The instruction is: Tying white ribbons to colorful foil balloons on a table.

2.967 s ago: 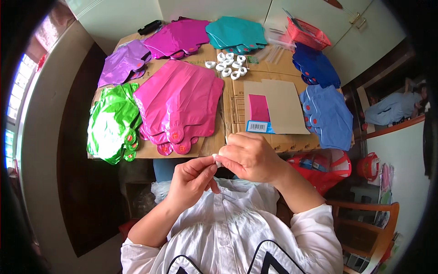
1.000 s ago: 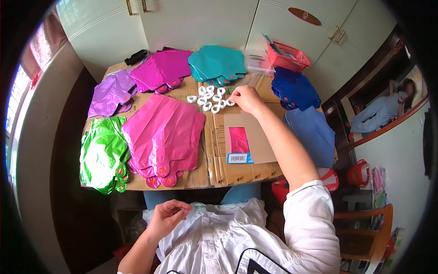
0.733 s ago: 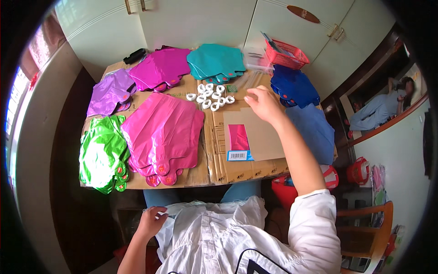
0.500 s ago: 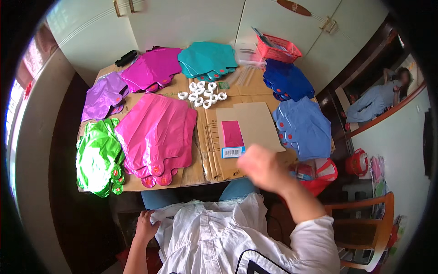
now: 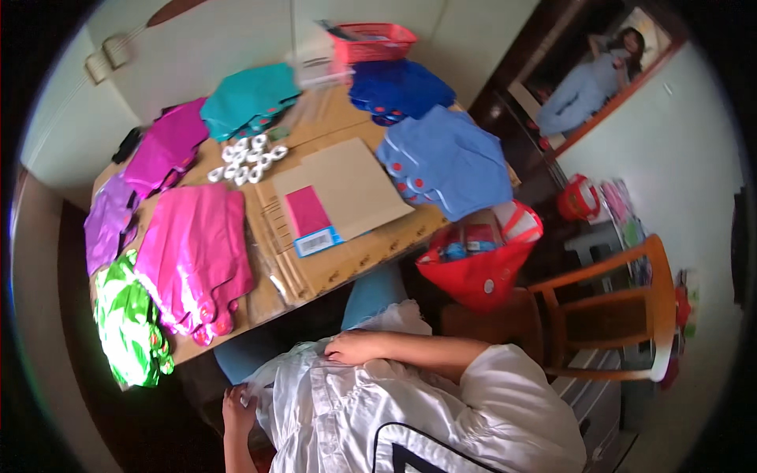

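My right hand (image 5: 349, 348) lies flat on the white shirt (image 5: 359, 398) over my lap, fingers stretched out and holding nothing. At the shirt's left edge, my left hand (image 5: 239, 408) has its fingers closed around the cloth. On the cardboard-covered table (image 5: 359, 260) ahead, brown card sheets (image 5: 359, 185) lie with a pink-and-blue barcoded card (image 5: 309, 213) on top. Rolls of white ribbon or tape (image 5: 248, 158) are bunched behind them. Flat foil balloons sit in piles: pink (image 5: 193, 252), green (image 5: 126, 323), light blue (image 5: 453, 158), dark blue (image 5: 402, 87), teal (image 5: 251, 96).
Magenta (image 5: 167, 146) and purple balloons (image 5: 110, 221) lie at the far left. A red basket (image 5: 374, 43) stands at the back. Right of the table are a red bag (image 5: 481, 260) and wooden chair (image 5: 603, 315). A person in light blue (image 5: 579, 87) shows within a frame, upper right.
My right hand has come down from above the table's front edge to my lap. My left hand stays at the shirt's edge. The view has turned to the right.
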The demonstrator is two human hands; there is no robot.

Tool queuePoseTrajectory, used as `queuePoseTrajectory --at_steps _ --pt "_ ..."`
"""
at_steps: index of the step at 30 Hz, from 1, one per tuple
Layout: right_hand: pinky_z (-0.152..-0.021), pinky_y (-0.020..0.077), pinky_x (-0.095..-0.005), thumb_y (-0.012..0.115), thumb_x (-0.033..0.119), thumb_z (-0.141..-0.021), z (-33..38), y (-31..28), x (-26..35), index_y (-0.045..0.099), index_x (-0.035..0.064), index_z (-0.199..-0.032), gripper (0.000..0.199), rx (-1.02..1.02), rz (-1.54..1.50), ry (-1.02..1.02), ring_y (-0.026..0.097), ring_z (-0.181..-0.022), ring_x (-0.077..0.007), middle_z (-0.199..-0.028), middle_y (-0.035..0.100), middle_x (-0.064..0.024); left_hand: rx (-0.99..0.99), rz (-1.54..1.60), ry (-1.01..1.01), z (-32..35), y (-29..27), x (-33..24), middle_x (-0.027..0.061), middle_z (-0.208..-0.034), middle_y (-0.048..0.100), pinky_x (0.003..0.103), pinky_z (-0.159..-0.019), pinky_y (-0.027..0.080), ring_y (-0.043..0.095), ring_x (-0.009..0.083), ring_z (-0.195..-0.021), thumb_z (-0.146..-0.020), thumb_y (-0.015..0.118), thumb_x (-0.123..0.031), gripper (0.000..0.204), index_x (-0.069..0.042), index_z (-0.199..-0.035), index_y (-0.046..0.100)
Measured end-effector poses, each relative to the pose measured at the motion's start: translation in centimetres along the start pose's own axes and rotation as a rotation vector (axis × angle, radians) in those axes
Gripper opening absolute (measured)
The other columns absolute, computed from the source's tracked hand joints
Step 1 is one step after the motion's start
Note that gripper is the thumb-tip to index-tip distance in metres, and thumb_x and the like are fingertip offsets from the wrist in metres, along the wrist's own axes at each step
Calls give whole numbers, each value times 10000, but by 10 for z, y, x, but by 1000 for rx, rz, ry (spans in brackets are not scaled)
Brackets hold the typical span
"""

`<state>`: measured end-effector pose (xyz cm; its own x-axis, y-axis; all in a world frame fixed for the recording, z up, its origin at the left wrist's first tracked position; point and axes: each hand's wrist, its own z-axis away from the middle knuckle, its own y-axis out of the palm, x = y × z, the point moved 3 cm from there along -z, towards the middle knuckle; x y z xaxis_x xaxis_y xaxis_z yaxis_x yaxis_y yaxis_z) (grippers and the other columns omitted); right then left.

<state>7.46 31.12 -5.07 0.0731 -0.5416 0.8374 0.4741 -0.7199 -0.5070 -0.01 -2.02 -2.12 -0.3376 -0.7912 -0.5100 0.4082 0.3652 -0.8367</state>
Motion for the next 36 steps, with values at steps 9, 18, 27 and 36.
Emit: queuePoseTrajectory --at_steps 9,18,27,36 --pt "-715 491 -458 581 253 -800 1 -19 5 654 6 -845 262 63 171 122 621 -804 -364 -821 637 -203 -5 24 -37 -8 -3 5 163 -895 619 384 -700 495 605 313 -771 -705 666 -78 257 -9 -948 619" --pt "-780 467 -428 650 242 -768 -4 -53 1 648 53 -931 250 65 279 190 587 -910 -342 -915 604 -164 -209 -117 35 -8 -13 24 190 -1004 598 408 -848 468 555 354 -988 -728 682 -142 350 -22 -1046 600" --pt "-839 468 -354 586 253 -848 -15 -37 20 610 57 -1107 326 188 -139 152 594 -981 -299 -1043 619 -173 -1 160 -152 -5 -4 50 173 -1031 598 400 -852 458 562 351 -972 -738 680 -186 361 -34 -1058 608" --pt "-736 472 -412 544 250 -864 -33 -33 13 643 13 -897 259 246 104 178 608 -833 -347 -853 643 -169 -11 169 -165 -1 -21 27 144 -939 595 384 -788 475 574 320 -898 -728 676 -184 288 -55 -982 638"
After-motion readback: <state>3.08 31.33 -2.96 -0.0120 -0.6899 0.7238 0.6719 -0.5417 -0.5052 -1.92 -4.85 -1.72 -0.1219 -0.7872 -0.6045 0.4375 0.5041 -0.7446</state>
